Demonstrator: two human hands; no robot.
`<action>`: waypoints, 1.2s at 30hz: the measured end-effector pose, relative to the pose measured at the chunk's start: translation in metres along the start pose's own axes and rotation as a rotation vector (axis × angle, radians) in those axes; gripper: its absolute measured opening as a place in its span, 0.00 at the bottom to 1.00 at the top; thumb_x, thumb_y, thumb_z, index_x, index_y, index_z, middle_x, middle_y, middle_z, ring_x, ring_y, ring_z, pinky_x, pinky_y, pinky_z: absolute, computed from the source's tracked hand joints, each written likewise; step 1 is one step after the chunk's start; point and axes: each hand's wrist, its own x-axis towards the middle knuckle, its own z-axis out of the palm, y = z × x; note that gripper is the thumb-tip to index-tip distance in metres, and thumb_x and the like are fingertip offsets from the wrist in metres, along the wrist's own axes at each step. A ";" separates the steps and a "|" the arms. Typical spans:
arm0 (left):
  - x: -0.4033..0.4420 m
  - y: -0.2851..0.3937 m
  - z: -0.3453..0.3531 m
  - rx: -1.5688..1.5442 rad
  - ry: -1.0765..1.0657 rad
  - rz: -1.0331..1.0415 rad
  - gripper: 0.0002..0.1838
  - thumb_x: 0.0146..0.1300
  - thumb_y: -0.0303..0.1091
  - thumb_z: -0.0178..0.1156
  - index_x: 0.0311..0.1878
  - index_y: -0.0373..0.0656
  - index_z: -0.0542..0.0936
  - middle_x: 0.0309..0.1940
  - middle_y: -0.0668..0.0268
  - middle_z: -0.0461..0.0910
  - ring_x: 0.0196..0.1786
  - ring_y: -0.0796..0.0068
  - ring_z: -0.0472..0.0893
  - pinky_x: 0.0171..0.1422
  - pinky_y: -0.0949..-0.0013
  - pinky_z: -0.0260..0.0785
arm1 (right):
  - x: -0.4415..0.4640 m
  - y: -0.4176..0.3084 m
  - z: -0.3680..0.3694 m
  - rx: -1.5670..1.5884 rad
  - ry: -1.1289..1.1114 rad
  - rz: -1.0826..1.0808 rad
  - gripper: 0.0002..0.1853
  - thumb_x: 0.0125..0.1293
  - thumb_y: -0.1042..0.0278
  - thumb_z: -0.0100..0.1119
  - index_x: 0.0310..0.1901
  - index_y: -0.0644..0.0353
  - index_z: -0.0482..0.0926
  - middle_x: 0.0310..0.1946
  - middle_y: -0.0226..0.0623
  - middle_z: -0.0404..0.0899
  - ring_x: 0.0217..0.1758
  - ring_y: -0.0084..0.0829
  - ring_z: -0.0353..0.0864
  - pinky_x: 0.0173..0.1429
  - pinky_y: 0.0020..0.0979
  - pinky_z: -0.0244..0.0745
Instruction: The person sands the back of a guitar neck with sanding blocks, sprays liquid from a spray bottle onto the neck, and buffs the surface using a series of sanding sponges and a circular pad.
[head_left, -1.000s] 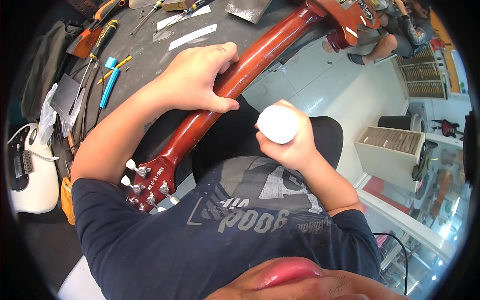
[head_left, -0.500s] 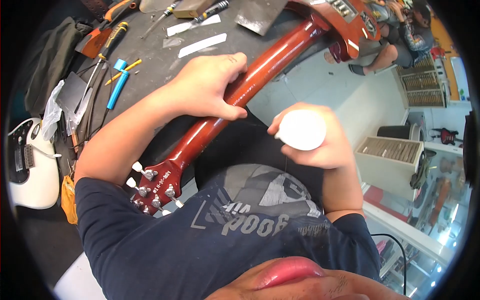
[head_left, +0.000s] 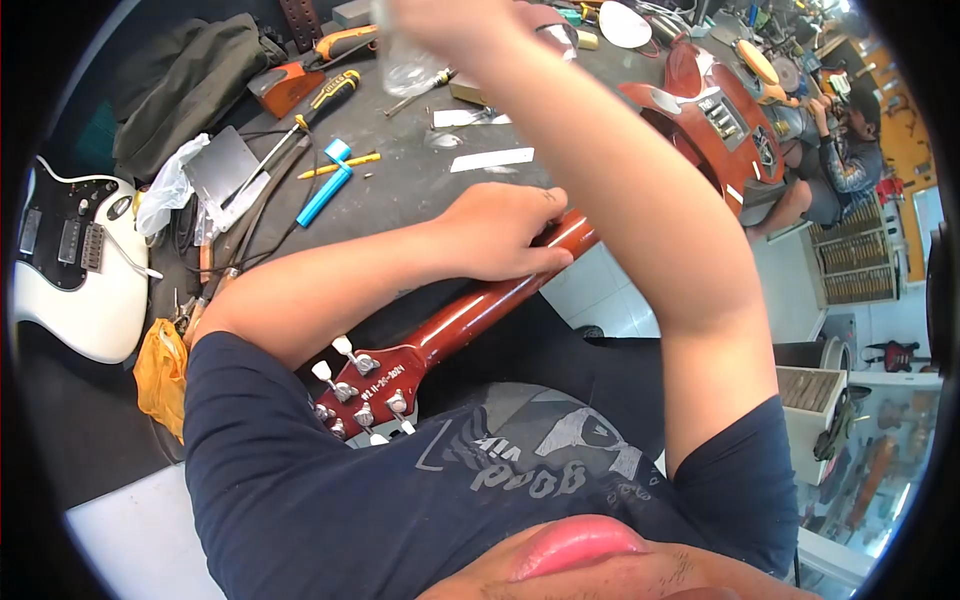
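Observation:
A reddish-brown electric guitar lies back side up across my lap and the bench, its headstock [head_left: 385,385] near my shirt and its body [head_left: 720,115] at the upper right. Around its neck [head_left: 475,318] my left hand [head_left: 500,230] is closed, the thumb on the near side and the fingers over the far side. My right hand [head_left: 455,25] reaches across to the top of the head view, cut off by the edge. It grips a clear, whitish bottle [head_left: 408,70] above the bench; the bottle's upper part is out of view.
On the dark bench [head_left: 400,190] lie white strips [head_left: 492,160], a blue string winder [head_left: 325,195], a yellow pencil [head_left: 350,164] and a screwdriver [head_left: 330,98]. A white guitar [head_left: 90,310] rests at the left, near a yellow-orange bag [head_left: 160,370]. Another person [head_left: 850,160] sits at the upper right.
My right hand has swung from above my lap up and left over the bench, carrying the bottle. My left hand stays on the neck. The camera view has shifted.

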 end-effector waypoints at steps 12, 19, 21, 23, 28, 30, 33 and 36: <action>-0.008 0.019 -0.004 -0.037 0.069 -0.070 0.22 0.67 0.50 0.73 0.54 0.42 0.86 0.46 0.53 0.90 0.52 0.48 0.90 0.58 0.49 0.81 | -0.018 0.067 0.032 -0.304 -0.345 0.158 0.49 0.61 0.42 0.82 0.73 0.69 0.72 0.64 0.55 0.85 0.69 0.49 0.86 0.73 0.45 0.80; 0.002 0.006 0.001 0.029 0.044 0.003 0.23 0.68 0.52 0.70 0.46 0.38 0.80 0.41 0.50 0.86 0.48 0.42 0.87 0.53 0.44 0.78 | -0.030 0.080 -0.047 -1.237 -0.810 0.196 0.35 0.66 0.41 0.73 0.66 0.60 0.84 0.62 0.55 0.86 0.65 0.51 0.88 0.71 0.51 0.81; 0.001 0.007 -0.010 0.036 -0.007 0.020 0.26 0.63 0.51 0.73 0.49 0.37 0.82 0.42 0.50 0.88 0.48 0.46 0.89 0.55 0.46 0.81 | -0.026 0.085 -0.047 -1.205 -0.828 0.259 0.40 0.62 0.38 0.75 0.69 0.58 0.82 0.67 0.54 0.81 0.72 0.56 0.82 0.75 0.56 0.76; 0.000 0.008 -0.017 -0.002 -0.049 0.025 0.27 0.59 0.52 0.75 0.48 0.37 0.82 0.41 0.51 0.87 0.47 0.46 0.89 0.53 0.47 0.80 | -0.026 0.089 -0.054 -1.147 -0.808 0.225 0.40 0.61 0.36 0.76 0.67 0.57 0.83 0.66 0.54 0.82 0.71 0.56 0.82 0.75 0.55 0.76; 0.003 -0.015 -0.020 -0.228 -0.144 0.051 0.25 0.58 0.41 0.74 0.54 0.35 0.81 0.34 0.62 0.81 0.37 0.69 0.82 0.42 0.61 0.74 | -0.077 0.002 -0.133 -0.760 -0.334 -0.134 0.30 0.63 0.58 0.76 0.62 0.62 0.78 0.56 0.53 0.84 0.64 0.55 0.83 0.68 0.51 0.79; 0.009 -0.025 -0.023 -0.497 -0.247 -0.028 0.20 0.60 0.27 0.61 0.56 0.35 0.81 0.37 0.67 0.80 0.38 0.80 0.80 0.40 0.70 0.73 | -0.116 0.000 -0.189 -0.607 -0.135 -0.174 0.31 0.62 0.58 0.80 0.62 0.62 0.79 0.62 0.49 0.81 0.65 0.46 0.83 0.67 0.45 0.80; 0.013 -0.024 -0.024 -0.720 -0.300 -0.200 0.22 0.59 0.27 0.57 0.58 0.38 0.81 0.44 0.69 0.78 0.39 0.82 0.77 0.40 0.74 0.73 | -0.213 0.025 -0.224 -0.612 0.036 -0.012 0.35 0.61 0.54 0.84 0.64 0.60 0.78 0.74 0.50 0.74 0.69 0.42 0.82 0.70 0.44 0.79; 0.014 -0.027 -0.020 -0.709 -0.307 -0.189 0.22 0.58 0.27 0.57 0.58 0.39 0.81 0.44 0.69 0.78 0.39 0.84 0.77 0.39 0.75 0.72 | -0.283 -0.005 -0.190 -0.498 -0.174 -0.074 0.42 0.52 0.48 0.89 0.64 0.56 0.78 0.77 0.63 0.69 0.79 0.60 0.72 0.79 0.55 0.70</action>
